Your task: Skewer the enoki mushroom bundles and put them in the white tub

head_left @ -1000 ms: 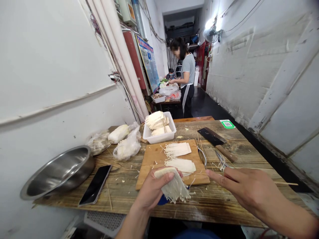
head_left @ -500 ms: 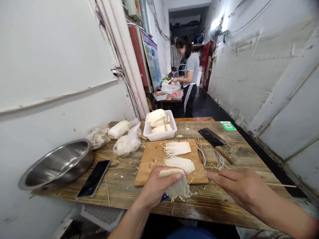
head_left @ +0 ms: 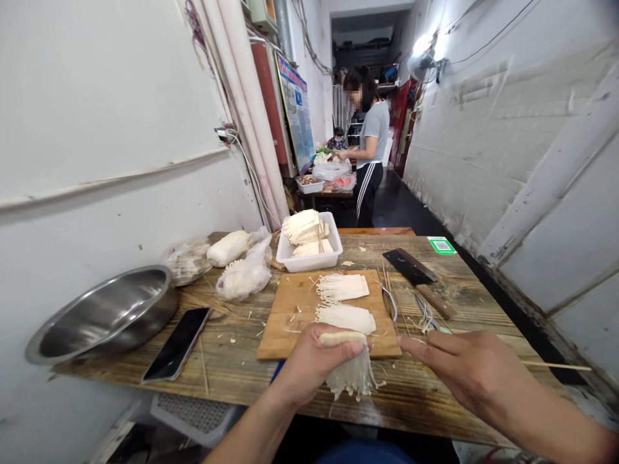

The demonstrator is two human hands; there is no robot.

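Observation:
My left hand (head_left: pixel 309 367) grips a flat bunch of enoki mushrooms (head_left: pixel 352 374), its cut base up under my thumb and its thin stems and caps hanging down. To the right, my right hand (head_left: pixel 464 361) is closed on a bamboo skewer (head_left: pixel 556 365), whose rear length sticks out beyond the hand. Where the skewer's front tip lies, I cannot tell. Just beyond my left hand is a wooden cutting board (head_left: pixel 285 309). Lying on it are a nearer flat enoki bunch (head_left: pixel 348 318) and a farther enoki bunch (head_left: pixel 344 287), caps to the left.
Behind the board stands a white tub (head_left: pixel 309 261) with skewered enoki. A cleaver (head_left: pixel 411 265), scissors (head_left: pixel 425 312) and loose skewers (head_left: pixel 388 283) lie right. Bagged mushrooms (head_left: pixel 244 274), a phone (head_left: pixel 178 345) and a steel basin (head_left: pixel 106 316) are left. A person (head_left: pixel 372 135) stands at another table.
The enoki bunch has turned in my left hand, so its base lies more level and its caps hang straighter down. The skewer stretch visible between my hands earlier no longer shows clearly.

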